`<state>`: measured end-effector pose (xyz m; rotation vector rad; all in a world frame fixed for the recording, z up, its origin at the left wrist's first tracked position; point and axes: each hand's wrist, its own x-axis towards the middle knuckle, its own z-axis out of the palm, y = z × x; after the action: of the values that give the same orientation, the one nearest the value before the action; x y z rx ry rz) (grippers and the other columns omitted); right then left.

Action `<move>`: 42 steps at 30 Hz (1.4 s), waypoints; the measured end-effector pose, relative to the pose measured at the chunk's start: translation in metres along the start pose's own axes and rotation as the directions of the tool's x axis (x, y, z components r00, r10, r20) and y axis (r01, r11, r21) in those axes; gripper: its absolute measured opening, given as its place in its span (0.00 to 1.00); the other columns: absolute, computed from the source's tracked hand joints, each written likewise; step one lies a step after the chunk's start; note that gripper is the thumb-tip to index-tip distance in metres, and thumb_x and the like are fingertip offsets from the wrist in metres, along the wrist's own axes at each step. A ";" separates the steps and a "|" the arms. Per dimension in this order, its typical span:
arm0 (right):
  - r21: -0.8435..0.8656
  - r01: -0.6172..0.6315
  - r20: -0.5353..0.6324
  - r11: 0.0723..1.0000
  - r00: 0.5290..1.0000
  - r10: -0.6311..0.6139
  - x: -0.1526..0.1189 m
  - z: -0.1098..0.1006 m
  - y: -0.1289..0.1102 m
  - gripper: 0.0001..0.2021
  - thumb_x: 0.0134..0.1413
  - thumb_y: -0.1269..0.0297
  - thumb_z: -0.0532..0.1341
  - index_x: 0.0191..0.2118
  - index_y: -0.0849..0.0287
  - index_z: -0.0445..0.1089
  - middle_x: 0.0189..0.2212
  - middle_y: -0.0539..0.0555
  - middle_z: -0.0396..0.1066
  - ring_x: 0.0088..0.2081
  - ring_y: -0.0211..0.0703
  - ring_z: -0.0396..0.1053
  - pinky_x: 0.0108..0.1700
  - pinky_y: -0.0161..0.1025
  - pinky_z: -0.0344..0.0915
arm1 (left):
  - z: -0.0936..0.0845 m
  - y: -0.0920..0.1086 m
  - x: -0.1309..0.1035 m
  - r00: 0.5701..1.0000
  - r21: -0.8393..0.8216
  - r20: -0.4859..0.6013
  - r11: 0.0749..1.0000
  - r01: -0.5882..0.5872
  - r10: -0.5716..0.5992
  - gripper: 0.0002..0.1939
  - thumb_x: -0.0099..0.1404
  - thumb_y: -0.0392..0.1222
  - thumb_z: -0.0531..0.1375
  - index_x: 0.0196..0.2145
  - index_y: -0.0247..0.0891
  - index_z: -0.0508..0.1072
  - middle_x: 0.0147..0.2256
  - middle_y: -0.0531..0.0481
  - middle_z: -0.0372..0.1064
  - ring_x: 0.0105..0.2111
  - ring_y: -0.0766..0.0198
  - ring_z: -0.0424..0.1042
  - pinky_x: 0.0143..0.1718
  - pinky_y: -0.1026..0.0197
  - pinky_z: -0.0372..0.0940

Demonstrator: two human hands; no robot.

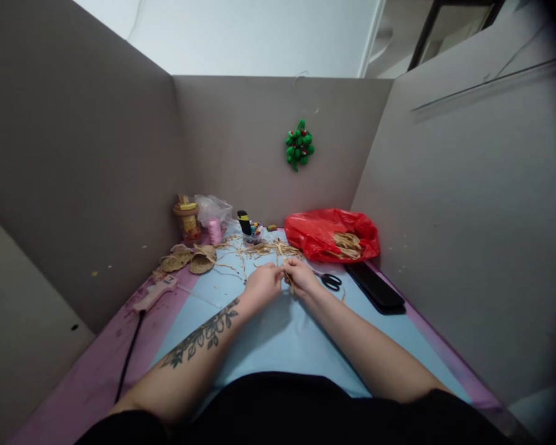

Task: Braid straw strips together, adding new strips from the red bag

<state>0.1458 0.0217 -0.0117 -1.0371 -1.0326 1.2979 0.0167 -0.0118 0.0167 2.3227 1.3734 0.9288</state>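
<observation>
Over the blue sheet point(254, 346), my left hand point(265, 280) and my right hand point(301, 275) meet, fingertips almost touching. Both are closed in a pinch on a strip of dried straw point(292, 288), whose end hangs below my right fingers. How much of it lies inside the left fingers is hidden. Loose straw point(259, 249) is scattered just beyond the hands. Black-handled scissors point(330, 281) lie right beside my right wrist, their blades partly covered.
A red plastic bag point(306, 233) with a straw bundle point(348, 243) stands at the back right, near a black case point(375, 287). Leftward are woven straw pieces point(202, 259), a glue gun point(156, 293), pink thread point(214, 232) and a lidded cup point(188, 221). Grey panels point(241, 142) enclose the table.
</observation>
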 end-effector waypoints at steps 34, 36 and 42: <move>-0.211 0.165 0.245 0.963 0.963 -0.112 -0.005 -0.009 -0.023 0.12 0.37 0.60 0.64 0.28 0.61 0.66 0.17 0.46 0.65 0.18 0.31 0.59 0.22 0.31 0.55 | -0.002 -0.021 0.018 0.982 -0.723 0.157 0.666 0.185 -0.102 0.12 0.56 0.46 0.55 0.22 0.35 0.59 0.17 0.59 0.52 0.18 0.74 0.51 0.21 0.68 0.49; -0.287 0.206 0.241 0.935 0.961 -0.137 -0.003 -0.013 -0.024 0.12 0.37 0.60 0.64 0.29 0.62 0.68 0.18 0.47 0.67 0.19 0.33 0.61 0.24 0.32 0.58 | -0.002 -0.022 0.019 0.987 -0.641 0.105 0.750 0.162 -0.123 0.12 0.57 0.45 0.53 0.22 0.35 0.59 0.18 0.58 0.53 0.18 0.73 0.52 0.21 0.68 0.49; -0.619 0.494 0.282 0.611 0.865 -0.415 -0.007 -0.013 -0.021 0.10 0.46 0.63 0.60 0.35 0.60 0.72 0.28 0.54 0.73 0.28 0.40 0.68 0.32 0.37 0.63 | -0.001 -0.028 0.022 0.987 -0.605 0.059 0.781 0.153 -0.147 0.12 0.58 0.45 0.50 0.22 0.36 0.59 0.18 0.58 0.54 0.19 0.73 0.53 0.21 0.68 0.49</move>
<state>0.1637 0.0143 0.0057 -1.1191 -1.8064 0.5356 0.0048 0.0216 0.0105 1.6971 1.0255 1.1073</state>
